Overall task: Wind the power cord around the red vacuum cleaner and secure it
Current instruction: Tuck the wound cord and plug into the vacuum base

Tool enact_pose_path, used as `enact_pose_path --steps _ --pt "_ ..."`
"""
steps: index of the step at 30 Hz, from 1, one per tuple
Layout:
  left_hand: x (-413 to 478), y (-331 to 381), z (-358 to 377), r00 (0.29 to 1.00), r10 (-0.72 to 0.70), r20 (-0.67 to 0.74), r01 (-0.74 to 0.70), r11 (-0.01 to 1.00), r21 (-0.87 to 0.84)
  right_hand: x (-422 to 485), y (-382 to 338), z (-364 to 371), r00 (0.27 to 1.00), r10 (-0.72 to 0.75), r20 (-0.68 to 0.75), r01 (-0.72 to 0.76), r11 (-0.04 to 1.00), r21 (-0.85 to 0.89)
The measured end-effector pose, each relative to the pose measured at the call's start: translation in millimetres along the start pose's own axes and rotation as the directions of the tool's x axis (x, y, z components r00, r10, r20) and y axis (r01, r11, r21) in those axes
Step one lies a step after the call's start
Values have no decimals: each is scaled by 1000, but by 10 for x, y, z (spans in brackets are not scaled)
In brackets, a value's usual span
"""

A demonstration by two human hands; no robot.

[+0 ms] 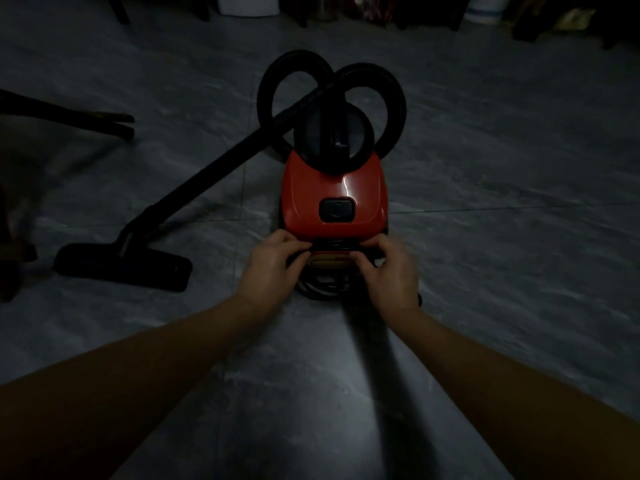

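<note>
The red vacuum cleaner (334, 199) stands on the grey floor in the middle of the dim view, its black button facing up. Black power cord (320, 287) lies in loops at its near end, between and below my hands. My left hand (273, 266) pinches the cord at the vacuum's near left corner. My right hand (389, 268) grips the cord at the near right corner. A stretch of cord (332, 244) runs between both hands across the vacuum's rear. How the cord ends is hidden under my fingers.
The black hose (377, 81) curls in two loops behind the vacuum. Its wand runs down to the left to a floor nozzle (124, 270). A dark furniture leg (69, 116) juts in from the left. Dark furniture and a white container (247, 5) line the far wall.
</note>
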State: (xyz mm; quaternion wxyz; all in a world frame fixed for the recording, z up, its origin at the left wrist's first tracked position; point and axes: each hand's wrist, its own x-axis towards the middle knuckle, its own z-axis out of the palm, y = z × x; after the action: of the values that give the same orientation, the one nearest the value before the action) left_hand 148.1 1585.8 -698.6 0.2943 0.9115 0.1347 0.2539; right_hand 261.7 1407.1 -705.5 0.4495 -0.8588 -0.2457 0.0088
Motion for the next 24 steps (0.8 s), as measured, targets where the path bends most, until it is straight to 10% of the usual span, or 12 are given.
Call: enact_pose_path --steps 24 --pt "76 67 -43 988 -148 54 147 989 8 56 -14 30 997 51 54 -49 998 -36"
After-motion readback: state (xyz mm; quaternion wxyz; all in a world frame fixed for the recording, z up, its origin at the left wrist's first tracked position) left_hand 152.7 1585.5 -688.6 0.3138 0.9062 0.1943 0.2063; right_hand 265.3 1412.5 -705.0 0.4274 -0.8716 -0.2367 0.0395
